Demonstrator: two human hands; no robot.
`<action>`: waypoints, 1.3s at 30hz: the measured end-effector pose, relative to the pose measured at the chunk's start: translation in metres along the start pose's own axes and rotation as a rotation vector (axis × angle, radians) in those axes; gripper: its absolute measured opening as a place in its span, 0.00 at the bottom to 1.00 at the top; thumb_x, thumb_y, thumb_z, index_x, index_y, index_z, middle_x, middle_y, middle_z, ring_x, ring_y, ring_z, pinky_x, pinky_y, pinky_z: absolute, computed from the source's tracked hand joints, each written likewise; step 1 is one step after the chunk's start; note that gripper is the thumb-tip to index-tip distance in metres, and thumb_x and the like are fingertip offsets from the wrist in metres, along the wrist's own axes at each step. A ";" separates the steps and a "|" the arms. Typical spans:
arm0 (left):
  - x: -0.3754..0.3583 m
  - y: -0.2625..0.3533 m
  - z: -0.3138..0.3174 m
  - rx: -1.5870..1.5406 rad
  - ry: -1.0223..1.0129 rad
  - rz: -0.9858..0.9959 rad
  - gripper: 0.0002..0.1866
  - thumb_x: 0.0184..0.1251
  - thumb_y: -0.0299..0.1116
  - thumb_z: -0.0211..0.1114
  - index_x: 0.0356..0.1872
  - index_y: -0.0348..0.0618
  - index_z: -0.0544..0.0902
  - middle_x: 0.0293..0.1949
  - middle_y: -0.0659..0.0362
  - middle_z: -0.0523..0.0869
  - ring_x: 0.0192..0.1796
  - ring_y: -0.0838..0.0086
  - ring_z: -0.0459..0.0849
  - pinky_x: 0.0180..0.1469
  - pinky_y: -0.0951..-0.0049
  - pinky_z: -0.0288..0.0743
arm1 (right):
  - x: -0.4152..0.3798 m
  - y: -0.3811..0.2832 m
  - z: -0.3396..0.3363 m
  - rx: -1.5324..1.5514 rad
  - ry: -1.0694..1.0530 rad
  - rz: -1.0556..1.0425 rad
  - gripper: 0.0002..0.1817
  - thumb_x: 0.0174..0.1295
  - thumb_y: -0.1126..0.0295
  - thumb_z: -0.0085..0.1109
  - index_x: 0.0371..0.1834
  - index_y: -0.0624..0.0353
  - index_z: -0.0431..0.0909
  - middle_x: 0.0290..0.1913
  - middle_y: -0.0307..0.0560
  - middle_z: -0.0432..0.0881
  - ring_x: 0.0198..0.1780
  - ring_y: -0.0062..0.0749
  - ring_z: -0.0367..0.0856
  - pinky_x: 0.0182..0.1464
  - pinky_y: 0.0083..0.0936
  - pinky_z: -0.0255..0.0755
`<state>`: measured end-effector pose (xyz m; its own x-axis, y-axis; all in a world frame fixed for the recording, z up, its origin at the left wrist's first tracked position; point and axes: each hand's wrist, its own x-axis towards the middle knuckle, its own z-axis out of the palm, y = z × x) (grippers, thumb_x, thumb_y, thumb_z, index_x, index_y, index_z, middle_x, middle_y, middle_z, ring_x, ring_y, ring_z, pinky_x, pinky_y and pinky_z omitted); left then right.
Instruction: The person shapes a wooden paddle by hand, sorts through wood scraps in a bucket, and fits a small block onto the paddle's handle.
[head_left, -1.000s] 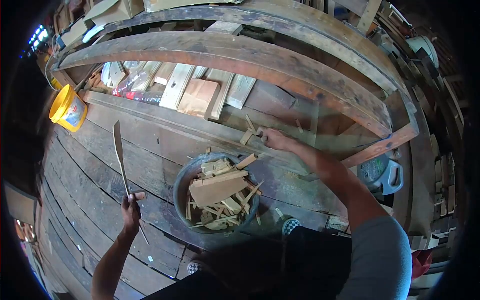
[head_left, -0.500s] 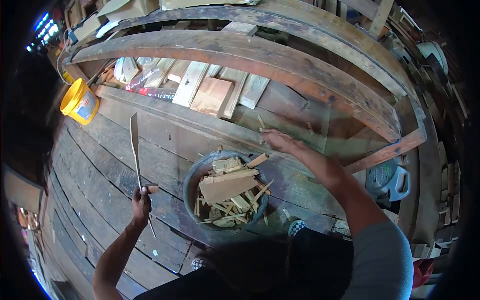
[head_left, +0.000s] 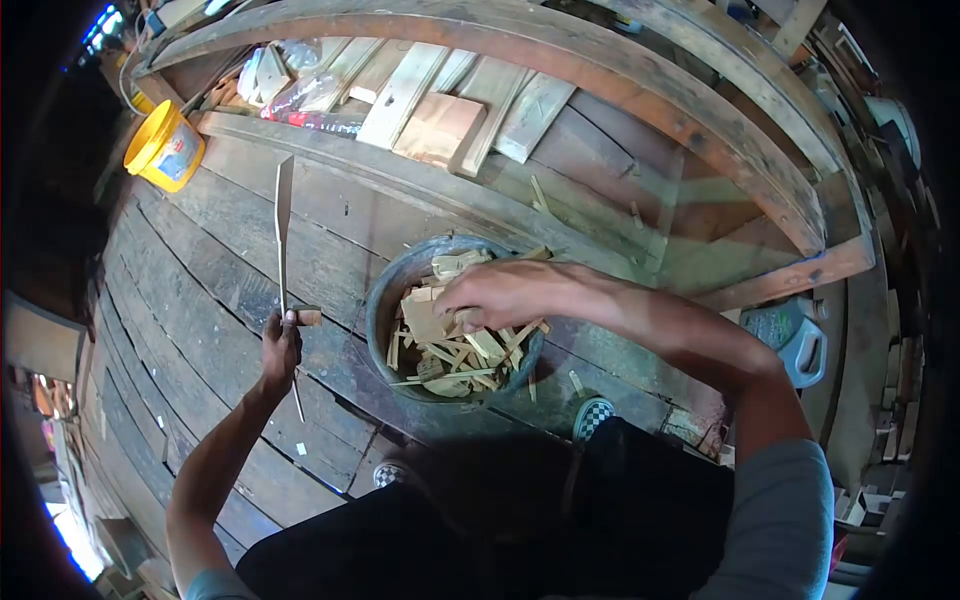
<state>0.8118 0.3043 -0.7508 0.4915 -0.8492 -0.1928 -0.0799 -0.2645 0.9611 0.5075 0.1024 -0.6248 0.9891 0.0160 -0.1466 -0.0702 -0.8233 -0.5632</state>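
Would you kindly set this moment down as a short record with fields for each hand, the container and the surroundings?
Left hand: left hand grips a long blade by its handle, point up, off to the side of the basin.
Right hand: right hand over the basin, fingers down among the wood scraps; whether it grips one cannot be told.
Container: dark round basin full of scraps, on the plank floor.
Surroundings: yellow bucket far left; stacked boards beyond; blue-grey jug at right.
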 end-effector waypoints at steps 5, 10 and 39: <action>-0.005 0.008 0.002 -0.026 0.024 -0.031 0.16 0.69 0.48 0.52 0.32 0.45 0.72 0.13 0.73 0.61 0.13 0.89 0.56 0.13 0.84 0.48 | -0.022 0.020 -0.035 0.227 0.326 0.185 0.16 0.61 0.65 0.55 0.51 0.54 0.74 0.53 0.46 0.78 0.52 0.35 0.77 0.54 0.35 0.72; -0.005 0.005 -0.003 0.007 0.015 -0.076 0.16 0.70 0.48 0.49 0.34 0.47 0.73 0.13 0.73 0.59 0.13 0.90 0.54 0.13 0.84 0.46 | -0.073 0.123 -0.071 0.149 0.874 0.645 0.11 0.60 0.67 0.52 0.43 0.55 0.78 0.43 0.49 0.81 0.47 0.36 0.79 0.49 0.28 0.70; -0.113 0.036 -0.003 -0.010 0.251 -0.271 0.14 0.70 0.48 0.49 0.32 0.50 0.69 0.15 0.74 0.55 0.13 0.91 0.51 0.13 0.85 0.42 | -0.196 0.347 0.073 -0.197 0.440 1.567 0.23 0.53 0.74 0.52 0.55 0.58 0.69 0.56 0.56 0.73 0.60 0.46 0.70 0.59 0.36 0.67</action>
<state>0.7555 0.3922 -0.6940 0.6915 -0.6098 -0.3872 0.0905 -0.4586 0.8840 0.2793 -0.1446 -0.8511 -0.0666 -0.9791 -0.1923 -0.9978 0.0651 0.0143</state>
